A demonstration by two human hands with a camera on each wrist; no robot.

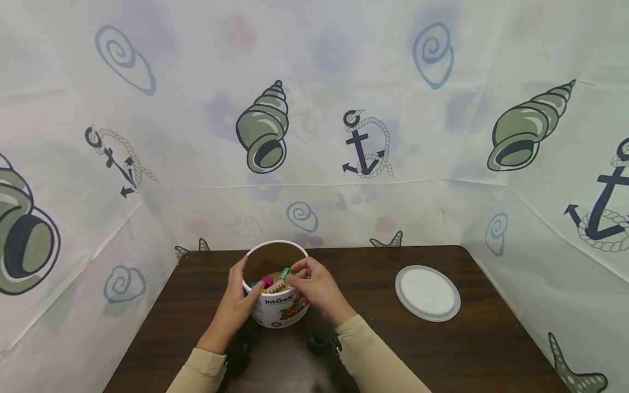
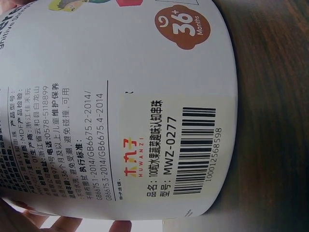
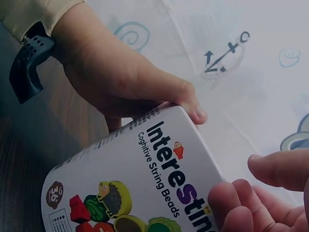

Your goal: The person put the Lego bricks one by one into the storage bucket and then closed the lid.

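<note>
A white bucket (image 1: pixel 277 309) printed "Interesting" stands on the table, its open mouth tilted toward me. Small pieces lie inside, among them a pink piece (image 1: pixel 267 281), a tan piece (image 1: pixel 276 286) and a green piece (image 1: pixel 285 273). My left hand (image 1: pixel 236 300) grips the bucket's left side, thumb over the rim and fingers around the outside. At the right rim is my right hand (image 1: pixel 316 286), its fingertips right beside the green piece. In the right wrist view a gap separates one finger (image 3: pixel 277 169) from the others at the rim; whether they hold anything is hidden.
To the right on the dark wooden table (image 1: pixel 368 305) lies a white plate (image 1: pixel 427 293). A pale cloth printed with shells and anchors (image 1: pixel 363 144) hangs behind the table and along both sides.
</note>
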